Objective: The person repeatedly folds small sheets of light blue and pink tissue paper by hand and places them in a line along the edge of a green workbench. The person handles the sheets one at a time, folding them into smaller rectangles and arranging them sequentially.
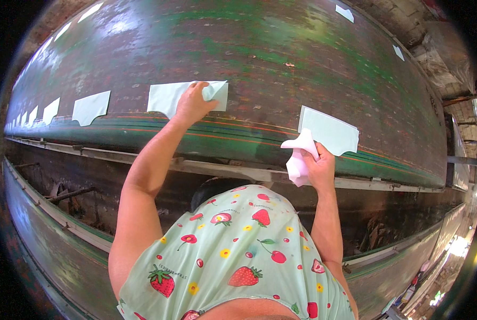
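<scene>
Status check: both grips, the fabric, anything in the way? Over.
Left grip at pale fabric piece, thumb and fingers apart. Right grip closed on pinkish cloth. Cloth overlaps view of another piece.

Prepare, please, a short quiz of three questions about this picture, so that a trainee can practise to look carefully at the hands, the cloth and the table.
1. Which hand holds the pink cloth?
2. True or false: the pale piece at the left hand lies to the right of the pink cloth.
3. Choose one. The streaked table is mostly:
a) yellow
b) green and dark brown
c) white

Key:
1. The right hand.
2. False; it lies to the left.
3. b
</scene>
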A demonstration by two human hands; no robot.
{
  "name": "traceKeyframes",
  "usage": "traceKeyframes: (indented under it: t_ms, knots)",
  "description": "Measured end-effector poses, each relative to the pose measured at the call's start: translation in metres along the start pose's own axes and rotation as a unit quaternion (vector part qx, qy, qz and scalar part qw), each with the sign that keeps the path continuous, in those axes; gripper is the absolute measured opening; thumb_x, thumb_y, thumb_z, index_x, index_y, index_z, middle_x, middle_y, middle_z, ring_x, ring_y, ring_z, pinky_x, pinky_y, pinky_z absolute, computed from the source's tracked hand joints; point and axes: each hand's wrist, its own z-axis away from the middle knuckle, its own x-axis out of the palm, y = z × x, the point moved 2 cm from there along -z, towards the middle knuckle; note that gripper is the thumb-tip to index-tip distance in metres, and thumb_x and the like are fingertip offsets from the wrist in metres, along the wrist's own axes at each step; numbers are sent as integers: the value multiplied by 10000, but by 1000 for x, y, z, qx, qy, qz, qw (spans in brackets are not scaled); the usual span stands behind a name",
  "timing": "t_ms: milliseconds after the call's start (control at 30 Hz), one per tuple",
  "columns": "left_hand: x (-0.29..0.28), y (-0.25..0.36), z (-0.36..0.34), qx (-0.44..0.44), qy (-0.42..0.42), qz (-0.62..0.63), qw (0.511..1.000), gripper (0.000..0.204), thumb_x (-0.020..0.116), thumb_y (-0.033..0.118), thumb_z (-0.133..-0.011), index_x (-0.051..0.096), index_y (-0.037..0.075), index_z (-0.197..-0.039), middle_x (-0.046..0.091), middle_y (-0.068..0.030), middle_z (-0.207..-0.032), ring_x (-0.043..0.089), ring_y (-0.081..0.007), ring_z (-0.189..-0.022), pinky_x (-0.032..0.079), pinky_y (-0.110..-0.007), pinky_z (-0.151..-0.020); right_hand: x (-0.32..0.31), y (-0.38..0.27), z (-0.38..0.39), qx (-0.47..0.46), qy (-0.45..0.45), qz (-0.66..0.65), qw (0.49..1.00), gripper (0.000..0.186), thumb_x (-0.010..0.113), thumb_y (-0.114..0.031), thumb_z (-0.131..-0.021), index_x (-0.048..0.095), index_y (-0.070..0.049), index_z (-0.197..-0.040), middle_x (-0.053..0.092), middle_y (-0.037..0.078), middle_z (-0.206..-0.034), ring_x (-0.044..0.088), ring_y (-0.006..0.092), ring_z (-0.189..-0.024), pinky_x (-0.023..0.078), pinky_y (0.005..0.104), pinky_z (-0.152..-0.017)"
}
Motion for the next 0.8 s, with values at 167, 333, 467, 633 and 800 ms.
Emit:
traceKeyframes:
  t_ms: [167, 333, 467, 633, 800]
  knots:
    - [-1, 19, 13, 34, 11, -73, 997, 650, 820, 368, -797, 654, 107, -1369, 673, -171, -1236, 683, -371, -1136, 553, -476, -975, -36, 11, 3, -25, 43, 21, 999, 168, 775, -149, -972, 702, 0, -956, 672, -20, -817, 531, 60, -752, 455, 278, -663]
    - [8, 43, 26, 112, -36, -146, 982, 311, 761, 296, -853, 784, 105, -1097, 688, -130, -1136, 698, -340, -1073, 565, -469, -944, -80, 20, -3, -25, 80, 24, 996, 189, 782, -179, -983, 719, -1, -982, 663, -42, -837, 520, 55, -762, 441, 266, -668]
    - [23, 45, 23, 115, -35, -195, 973, 163, 713, 225, -898, 796, 89, -934, 699, -124, -1070, 710, -352, -1026, 573, -478, -909, -119, 26, -9, -61, 116, 44, 990, 168, 762, -148, -969, 717, 13, -984, 670, -3, -793, 524, 65, -738, 445, 284, -641]
    - [29, 36, 23, 51, 7, -197, 979, 147, 701, 200, -912, 787, 84, -943, 718, -142, -1081, 716, -369, -1029, 574, -484, -894, -170, 45, -12, -61, 157, 32, 985, 167, 742, -148, -982, 715, 16, -986, 669, -10, -836, 534, 68, -764, 445, 277, -657]
    - [17, 31, 18, -71, 25, -87, 993, 189, 690, 198, -923, 805, 104, -1039, 743, -178, -1174, 715, -387, -1067, 565, -501, -917, -222, 76, -17, -55, 192, 68, 977, 199, 737, -179, -983, 701, 15, -953, 656, 1, -805, 526, 79, -743, 443, 300, -646]
